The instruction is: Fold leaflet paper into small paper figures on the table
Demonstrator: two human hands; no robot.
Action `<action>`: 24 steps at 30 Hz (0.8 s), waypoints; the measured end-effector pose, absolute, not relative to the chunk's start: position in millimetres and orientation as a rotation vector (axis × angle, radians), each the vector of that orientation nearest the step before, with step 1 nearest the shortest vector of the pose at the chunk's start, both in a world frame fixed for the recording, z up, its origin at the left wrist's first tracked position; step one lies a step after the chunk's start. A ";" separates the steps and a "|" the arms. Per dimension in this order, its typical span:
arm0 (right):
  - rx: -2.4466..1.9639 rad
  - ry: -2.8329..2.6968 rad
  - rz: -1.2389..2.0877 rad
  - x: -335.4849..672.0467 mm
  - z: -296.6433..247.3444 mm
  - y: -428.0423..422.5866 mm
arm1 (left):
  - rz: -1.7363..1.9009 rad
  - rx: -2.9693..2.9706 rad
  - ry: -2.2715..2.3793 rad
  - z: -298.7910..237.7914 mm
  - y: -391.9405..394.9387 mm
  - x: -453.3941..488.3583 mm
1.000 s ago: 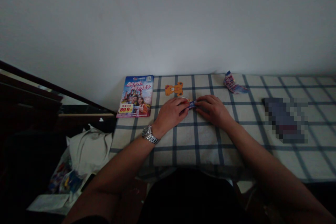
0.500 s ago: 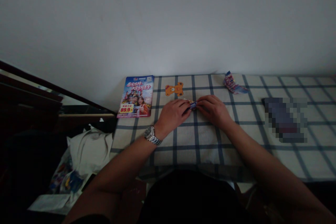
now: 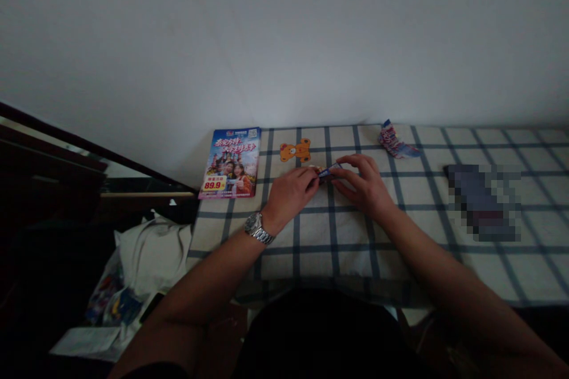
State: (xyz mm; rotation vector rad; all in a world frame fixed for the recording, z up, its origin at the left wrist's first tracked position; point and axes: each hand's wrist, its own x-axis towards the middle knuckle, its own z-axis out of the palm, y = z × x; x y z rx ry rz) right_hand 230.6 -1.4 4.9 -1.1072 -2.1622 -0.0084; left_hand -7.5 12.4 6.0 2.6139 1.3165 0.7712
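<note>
A narrow folded paper flyer [image 3: 329, 171], blue with white print, lies between my two hands just above the checked cloth. My left hand [image 3: 293, 192], with a metal watch at the wrist, pinches its left end. At the other end, the thumb and fingers of my right hand [image 3: 362, 186] grip the paper. Much of the flyer is hidden under the fingers. Beyond my left hand is a flat orange bear figure [image 3: 295, 150]. A stack of printed flyers [image 3: 231, 163] rests to the left, near the wall.
A pleated, crumpled flyer [image 3: 395, 142] lies at the back right. Farther right is a dark flat object [image 3: 478, 198], blurred out by pixels. The checked cloth [image 3: 329, 254] covers the surface up to the wall [image 3: 284, 35]. White bags [image 3: 153, 254] sit lower left.
My right hand's fingers have lifted and spread slightly, and more of the folded flyer shows between the hands. My left hand has shifted slightly left.
</note>
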 end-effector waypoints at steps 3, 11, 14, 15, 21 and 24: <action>-1.107 -2.171 -0.039 230.3 4.4 -6.0 | 0.819 2.561 1.323 7.6 12.6 -8.3; -1.149 -2.357 0.186 225.2 1.6 -13.8 | 0.893 2.495 1.280 11.6 10.7 -8.5; -1.187 -2.358 0.155 225.1 2.0 -14.7 | 0.916 2.467 1.262 12.4 9.8 -7.4; -1.192 -2.357 0.150 225.1 1.5 -14.6 | 0.919 2.456 1.256 12.7 9.4 -6.8; -1.222 -2.391 0.111 222.3 -1.6 -12.3 | 0.937 2.391 1.221 13.2 7.0 -3.7; -1.201 -2.398 0.112 220.6 0.1 -10.8 | 0.941 2.377 1.210 13.3 6.3 -3.3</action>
